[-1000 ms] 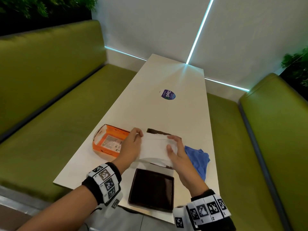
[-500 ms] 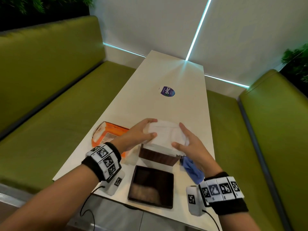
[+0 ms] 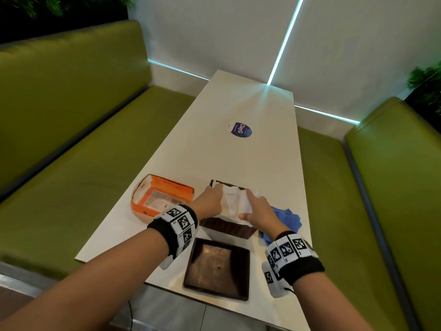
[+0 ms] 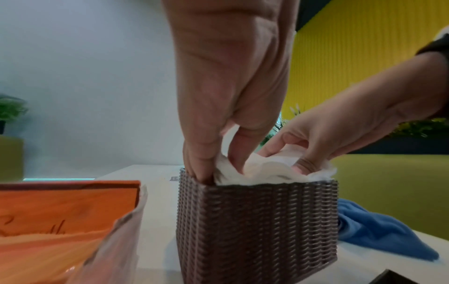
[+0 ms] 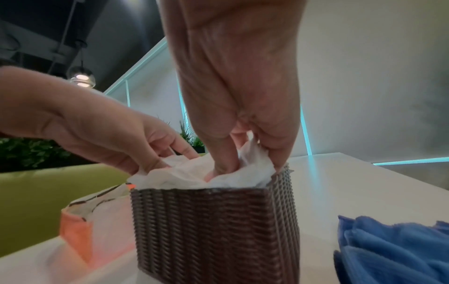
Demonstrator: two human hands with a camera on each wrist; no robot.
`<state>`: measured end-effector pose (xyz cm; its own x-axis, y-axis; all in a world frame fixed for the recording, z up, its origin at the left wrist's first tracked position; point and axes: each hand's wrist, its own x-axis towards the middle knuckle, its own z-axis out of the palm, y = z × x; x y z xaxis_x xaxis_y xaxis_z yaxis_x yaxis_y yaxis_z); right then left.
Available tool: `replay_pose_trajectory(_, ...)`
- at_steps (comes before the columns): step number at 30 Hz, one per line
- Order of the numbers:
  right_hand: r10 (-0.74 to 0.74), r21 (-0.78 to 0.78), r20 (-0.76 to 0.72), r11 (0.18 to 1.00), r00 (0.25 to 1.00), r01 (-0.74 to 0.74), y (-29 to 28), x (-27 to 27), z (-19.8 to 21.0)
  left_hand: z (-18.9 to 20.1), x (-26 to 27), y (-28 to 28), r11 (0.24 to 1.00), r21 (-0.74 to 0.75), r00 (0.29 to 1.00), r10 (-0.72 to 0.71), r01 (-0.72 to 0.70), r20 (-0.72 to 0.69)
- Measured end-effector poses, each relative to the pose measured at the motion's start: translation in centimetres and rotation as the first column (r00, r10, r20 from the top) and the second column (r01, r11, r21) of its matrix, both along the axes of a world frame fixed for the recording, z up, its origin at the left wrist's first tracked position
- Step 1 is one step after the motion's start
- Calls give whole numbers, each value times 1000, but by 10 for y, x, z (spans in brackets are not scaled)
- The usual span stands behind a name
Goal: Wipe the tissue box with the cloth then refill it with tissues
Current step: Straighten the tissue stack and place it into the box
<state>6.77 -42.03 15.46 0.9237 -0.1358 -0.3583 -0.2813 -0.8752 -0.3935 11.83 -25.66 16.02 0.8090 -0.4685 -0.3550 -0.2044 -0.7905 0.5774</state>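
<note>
We see both hands pushing down into a stack of white tissues [image 3: 235,201] in the middle of the frame. The left hand [image 3: 210,203] has its fingers curled into the tissues at the stack's left edge, and the right hand [image 3: 259,211] pinches and presses them at the right edge. The tissues sit in the open top of a brown woven tissue box [image 4: 257,226], bulging above its rim. The box stands on the white bench [image 3: 238,158]. Just right of it lies a crumpled blue cloth [image 3: 290,217]; to its left is an opened orange carton [image 3: 160,198]. A dark square lid [image 3: 217,268] lies on the bench in the lower middle of the frame, below the box.
</note>
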Motion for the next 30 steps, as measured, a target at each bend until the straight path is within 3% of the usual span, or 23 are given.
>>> replay_pose_trajectory(8,7,-209,5,978,1000,-6,21,4,-6,-3,-18,-12,960,271,962,-141,75,232)
replay_pose_trajectory(12,49,-384,42,923,998,-29,24,0,-7,-6,-21,-12,961,275,952,-106,25,286)
replay_pose_trajectory(16,175,-481,106,871,979,-104,9,0,-1,-2,-16,-4,942,324,852,-240,88,466)
replay_pose_trajectory(19,250,-398,171,902,953,-166,-2,-1,5,-4,-10,-1,931,312,845,-317,191,430)
replay_pose_trajectory(23,302,-306,102,916,948,-259,-2,-3,1,-6,-4,-9,886,379,886,-380,267,267)
replay_pose_trajectory(30,302,-283,61,919,951,-273,-2,0,-10,-10,1,-11,807,498,832,-489,318,261)
